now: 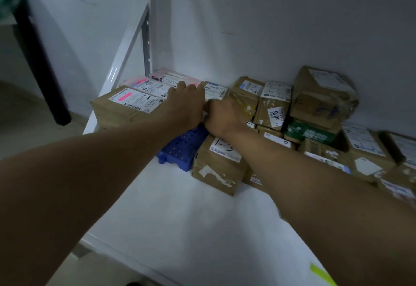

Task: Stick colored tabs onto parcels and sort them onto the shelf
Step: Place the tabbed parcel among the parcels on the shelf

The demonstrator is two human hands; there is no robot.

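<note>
two bare hands reach to the far left of a white shelf point(180, 207). the left hand point(183, 103) lies with fingers fairly straight on the labels of the far-left parcels. the right hand point(221, 117) has its fingers curled on a cardboard parcel point(221, 94) wrapped in glossy clear tape, just beside the left hand. at least a dozen parcels show; the right-hand heap is too jumbled for a firm count. three on the left lie flat in a row: a brown box point(119, 108) with a pink tab point(125, 97) on its white label, and two pale pink ones behind it. one blue plastic tray point(183, 146) with a grid of holes sits under the wrists, partly hidden by them. one green box point(309, 133) is wedged among brown ones on the right. a yellow-green tab point(320, 273) lies at the near right edge. a grey slotted upright point(146, 26) rises far left.
</note>
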